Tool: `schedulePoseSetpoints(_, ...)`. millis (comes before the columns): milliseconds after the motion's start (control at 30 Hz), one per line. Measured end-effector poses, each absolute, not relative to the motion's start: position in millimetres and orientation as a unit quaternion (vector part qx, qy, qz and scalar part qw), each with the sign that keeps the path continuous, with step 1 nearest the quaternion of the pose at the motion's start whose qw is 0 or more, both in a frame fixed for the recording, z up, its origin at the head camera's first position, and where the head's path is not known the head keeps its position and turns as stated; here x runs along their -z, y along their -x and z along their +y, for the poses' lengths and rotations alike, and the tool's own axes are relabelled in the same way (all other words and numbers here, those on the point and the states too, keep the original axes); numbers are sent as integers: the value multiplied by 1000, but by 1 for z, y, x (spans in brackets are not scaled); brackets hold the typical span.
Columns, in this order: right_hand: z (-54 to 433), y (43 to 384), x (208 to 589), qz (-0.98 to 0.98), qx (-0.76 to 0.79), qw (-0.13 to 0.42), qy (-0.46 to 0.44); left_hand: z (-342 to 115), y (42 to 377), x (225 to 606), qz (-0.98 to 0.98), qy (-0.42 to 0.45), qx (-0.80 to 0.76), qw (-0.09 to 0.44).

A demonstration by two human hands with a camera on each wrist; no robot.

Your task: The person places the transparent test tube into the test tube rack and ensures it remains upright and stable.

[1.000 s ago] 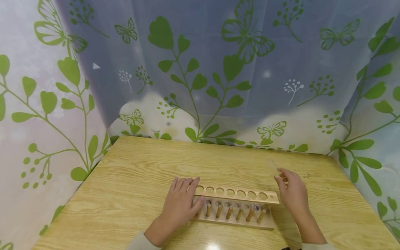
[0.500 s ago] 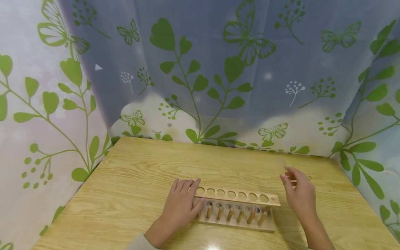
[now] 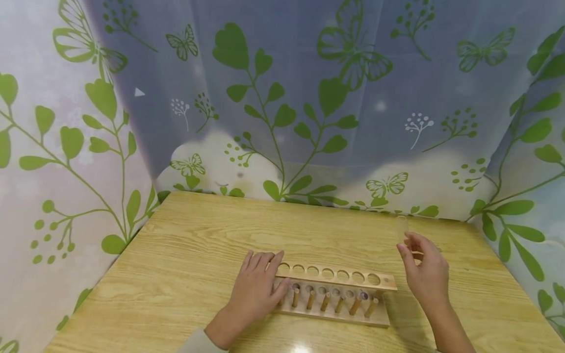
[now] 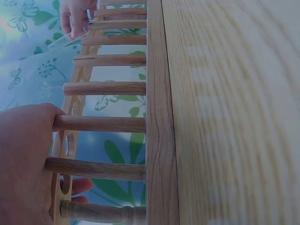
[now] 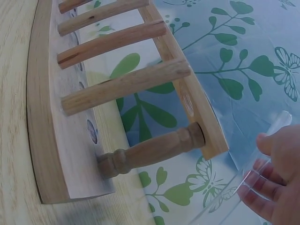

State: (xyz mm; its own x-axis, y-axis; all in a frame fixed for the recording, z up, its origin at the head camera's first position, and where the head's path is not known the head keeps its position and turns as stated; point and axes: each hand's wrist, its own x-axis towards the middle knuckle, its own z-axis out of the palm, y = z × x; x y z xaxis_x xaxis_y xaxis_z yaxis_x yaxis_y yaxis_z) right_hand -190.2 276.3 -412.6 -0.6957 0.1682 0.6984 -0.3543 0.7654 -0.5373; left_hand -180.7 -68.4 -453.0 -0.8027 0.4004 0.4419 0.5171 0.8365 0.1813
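A wooden test tube rack [image 3: 390,282] stands on the table, with a row of holes in its top rail and upright pegs [image 3: 355,306] along its front. My left hand [image 3: 256,282] grips the rack's left end. In the left wrist view that hand [image 4: 26,159] has its thumb side at the front, and fingertips show behind the rail. Off the rack's right end, my right hand [image 3: 425,267] pinches a clear test tube [image 3: 402,224], apart from the rack. The right wrist view shows the tube [image 5: 280,121] slanting through the fingers; its contents cannot be made out.
The wood-grain table [image 3: 194,235] extends around the rack on all sides. A patterned curtain [image 3: 300,147] with green leaves and butterflies hangs behind its back edge and at both sides. A turned post [image 5: 152,152] supports the rack's right end.
My right hand has moved a little to the right, away from the rack, with the test tube. The tube has swung from leaning left to nearly upright in the head view. My left hand stays put.
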Motion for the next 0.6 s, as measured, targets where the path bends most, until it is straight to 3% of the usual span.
schedulePoseSetpoints(600, 273, 188, 409, -837, -361, 408, -57, -67, 180, 451, -938, 244, 147, 198)
